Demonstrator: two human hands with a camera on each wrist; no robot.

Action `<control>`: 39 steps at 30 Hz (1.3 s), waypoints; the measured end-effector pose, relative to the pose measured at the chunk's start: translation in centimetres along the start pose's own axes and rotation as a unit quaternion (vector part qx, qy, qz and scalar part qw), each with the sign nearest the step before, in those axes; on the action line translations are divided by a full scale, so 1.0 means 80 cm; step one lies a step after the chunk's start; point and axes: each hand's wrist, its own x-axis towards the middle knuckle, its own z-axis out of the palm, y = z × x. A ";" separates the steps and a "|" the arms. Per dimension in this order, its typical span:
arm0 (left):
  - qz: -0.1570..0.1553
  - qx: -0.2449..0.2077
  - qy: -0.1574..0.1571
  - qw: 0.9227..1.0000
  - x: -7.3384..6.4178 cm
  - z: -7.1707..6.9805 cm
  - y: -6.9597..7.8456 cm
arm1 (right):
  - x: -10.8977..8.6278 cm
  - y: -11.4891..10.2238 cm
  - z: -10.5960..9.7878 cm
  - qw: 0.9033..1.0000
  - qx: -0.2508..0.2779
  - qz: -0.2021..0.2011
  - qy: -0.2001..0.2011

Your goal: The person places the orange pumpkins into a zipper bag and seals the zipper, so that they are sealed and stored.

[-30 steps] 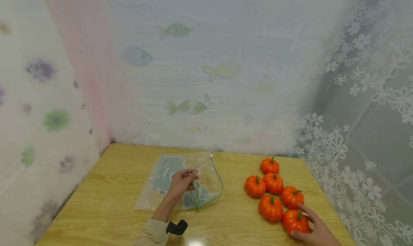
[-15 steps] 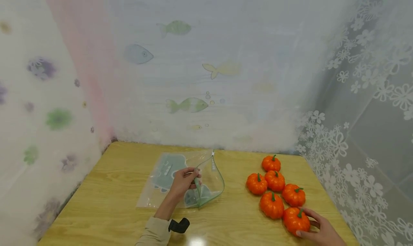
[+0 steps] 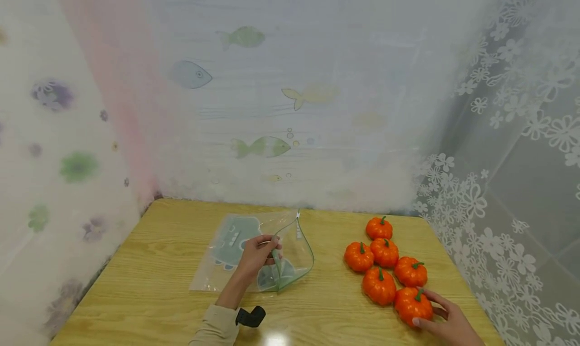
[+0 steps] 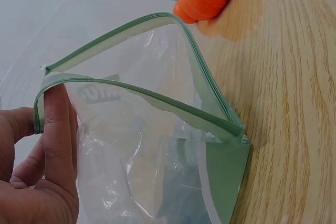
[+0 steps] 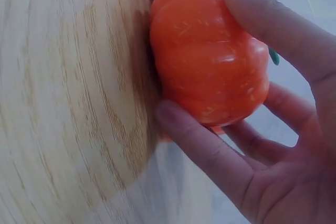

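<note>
My left hand (image 3: 259,255) pinches the near lip of a clear zip bag (image 4: 131,145) between thumb and fingers. The bag has a green-edged mouth, which gapes toward the right, and a green printed picture. It lies on the wooden table. At the table's near right, my right hand (image 3: 448,321) grips an orange toy pumpkin (image 3: 412,308) with a green stem. In the right wrist view the thumb and fingers lie on opposite sides of this pumpkin (image 5: 210,51), which sits on the tabletop.
Several more orange pumpkins (image 3: 379,285) stand in a cluster just beyond and left of the gripped one. The wooden table (image 3: 149,295) meets a fish-print curtain (image 3: 353,175) at its back edge. Flower-patterned sheeting (image 3: 476,200) hangs along the right side.
The right thumb has shifted rightward along the near side of the pumpkin. My left hand keeps its hold on the bag's lip; the bag and pumpkins stay where they were.
</note>
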 end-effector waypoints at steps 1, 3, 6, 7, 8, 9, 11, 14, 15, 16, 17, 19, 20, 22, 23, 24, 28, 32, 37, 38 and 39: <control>-0.001 0.001 -0.001 1.000 0.000 0.000 0.000 | -0.001 -0.001 0.001 1.000 0.005 0.003 0.003; -0.001 0.001 -0.002 1.000 0.000 0.001 0.000 | -0.002 -0.003 0.002 1.000 0.012 0.012 0.013; -0.001 -0.002 -0.006 1.000 0.001 0.002 0.001 | -0.005 -0.005 0.004 0.999 0.032 0.023 0.028; -0.001 -0.004 -0.008 1.000 0.001 0.002 0.001 | -0.006 -0.005 0.005 0.998 0.040 0.026 0.032; 0.000 -0.007 -0.010 1.000 0.001 0.002 0.000 | -0.007 -0.006 0.005 0.998 0.049 0.029 0.038; 0.000 -0.009 -0.013 1.000 0.001 0.002 0.000 | -0.008 -0.006 0.005 0.997 0.060 0.030 0.043; 0.001 -0.014 -0.017 1.000 0.001 0.001 0.000 | -0.010 -0.007 0.005 0.995 0.080 0.027 0.052; 0.003 -0.015 -0.023 1.000 0.000 0.001 0.001 | -0.013 -0.006 0.006 0.990 0.119 0.010 0.074; 0.003 -0.015 -0.023 1.000 0.000 0.001 0.001 | -0.014 -0.005 0.006 0.988 0.134 -0.003 0.082; 0.003 -0.015 -0.023 1.000 0.000 0.001 0.001 | -0.015 -0.004 0.007 0.984 0.155 -0.015 0.090; 0.003 -0.014 -0.022 1.000 0.000 0.001 0.001 | -0.016 -0.004 0.008 0.979 0.175 -0.027 0.098; 0.003 -0.013 -0.020 1.000 0.000 0.002 0.001 | -0.018 -0.005 0.011 0.970 0.212 -0.059 0.106; 0.002 -0.013 -0.019 1.000 0.000 0.002 0.001 | -0.019 -0.005 0.012 0.963 0.233 -0.080 0.109; 0.003 -0.012 -0.018 1.000 -0.001 0.002 0.000 | -0.019 -0.008 0.016 0.949 0.271 -0.117 0.112; 0.004 -0.012 -0.018 1.000 -0.001 0.002 0.000 | -0.019 -0.010 0.018 0.943 0.282 -0.133 0.114; 0.003 -0.012 -0.017 1.000 -0.001 0.002 -0.001 | -0.019 -0.013 0.020 0.936 0.298 -0.153 0.112; 0.006 -0.010 -0.018 1.000 -0.001 0.002 -0.001 | -0.015 -0.022 0.030 0.913 0.339 -0.199 0.107; 0.007 -0.010 -0.018 1.000 -0.002 0.002 0.000 | -0.009 -0.031 0.045 0.906 0.349 -0.215 0.109; 0.007 -0.008 -0.020 1.000 -0.001 0.001 -0.001 | -0.003 -0.036 0.065 0.902 0.351 -0.234 0.098; 0.007 -0.008 -0.020 1.000 -0.001 0.001 -0.001 | -0.002 -0.037 0.068 0.900 0.353 -0.239 0.093; 0.007 -0.007 -0.020 1.000 -0.001 0.001 -0.002 | -0.001 -0.038 0.072 0.899 0.354 -0.243 0.088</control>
